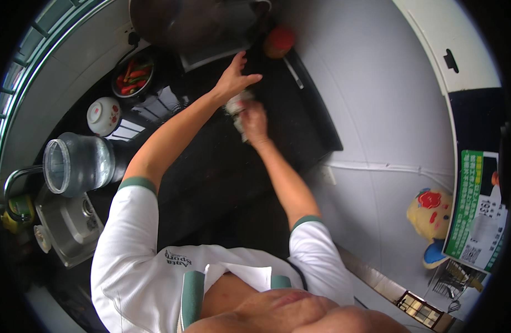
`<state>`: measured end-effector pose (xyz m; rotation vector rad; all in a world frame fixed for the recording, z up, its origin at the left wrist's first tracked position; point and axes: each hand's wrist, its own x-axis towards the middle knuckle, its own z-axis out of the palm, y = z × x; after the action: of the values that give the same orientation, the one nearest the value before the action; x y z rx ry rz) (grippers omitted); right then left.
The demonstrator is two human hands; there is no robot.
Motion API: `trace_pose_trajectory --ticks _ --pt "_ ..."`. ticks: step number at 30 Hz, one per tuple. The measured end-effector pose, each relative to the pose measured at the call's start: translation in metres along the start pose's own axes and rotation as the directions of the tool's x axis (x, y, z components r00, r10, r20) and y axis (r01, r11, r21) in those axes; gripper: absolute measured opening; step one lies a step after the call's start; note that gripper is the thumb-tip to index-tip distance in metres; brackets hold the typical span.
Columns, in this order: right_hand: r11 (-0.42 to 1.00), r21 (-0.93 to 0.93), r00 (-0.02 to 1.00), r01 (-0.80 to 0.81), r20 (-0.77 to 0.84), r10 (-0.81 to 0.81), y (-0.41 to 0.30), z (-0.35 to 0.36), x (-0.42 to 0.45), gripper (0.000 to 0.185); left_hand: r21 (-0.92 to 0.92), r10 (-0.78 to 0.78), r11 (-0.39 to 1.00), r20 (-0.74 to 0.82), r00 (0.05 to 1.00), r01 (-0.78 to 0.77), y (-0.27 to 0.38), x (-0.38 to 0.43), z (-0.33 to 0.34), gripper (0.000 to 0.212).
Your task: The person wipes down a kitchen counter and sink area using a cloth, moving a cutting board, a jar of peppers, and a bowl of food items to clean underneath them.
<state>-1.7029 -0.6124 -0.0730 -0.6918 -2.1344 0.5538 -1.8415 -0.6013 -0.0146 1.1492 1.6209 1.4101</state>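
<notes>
My left hand is over the black countertop, its thumb and fingers apart, with nothing in its grasp. Just below it in the picture, my right hand is blurred and closed on a pale, crumpled cloth that lies against the black surface. Part of the cloth is hidden by the fingers. A wok stands beyond both hands, and a jar with a red lid is at the far right of the counter.
Along the left side are a bowl of red and green peppers, an upturned white bowl, a large clear plastic jar and a steel sink. A thin metallic strip lies near the counter's raised right edge, beside the wall.
</notes>
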Motion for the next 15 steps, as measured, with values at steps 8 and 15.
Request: trace_pose_trajectory --ticks 8,15 --pt "-0.005 0.897 0.718 -0.442 0.357 0.598 -0.039 -0.046 -0.01 0.025 0.349 0.22 0.927 -0.207 0.953 -0.138 -0.012 0.104 0.072 0.097" --pt "0.627 0.477 0.787 -0.616 0.363 0.498 -0.001 -0.078 -0.033 0.029 0.484 0.22 0.873 -0.297 0.929 -0.052 -0.002 0.107 0.082 0.08"
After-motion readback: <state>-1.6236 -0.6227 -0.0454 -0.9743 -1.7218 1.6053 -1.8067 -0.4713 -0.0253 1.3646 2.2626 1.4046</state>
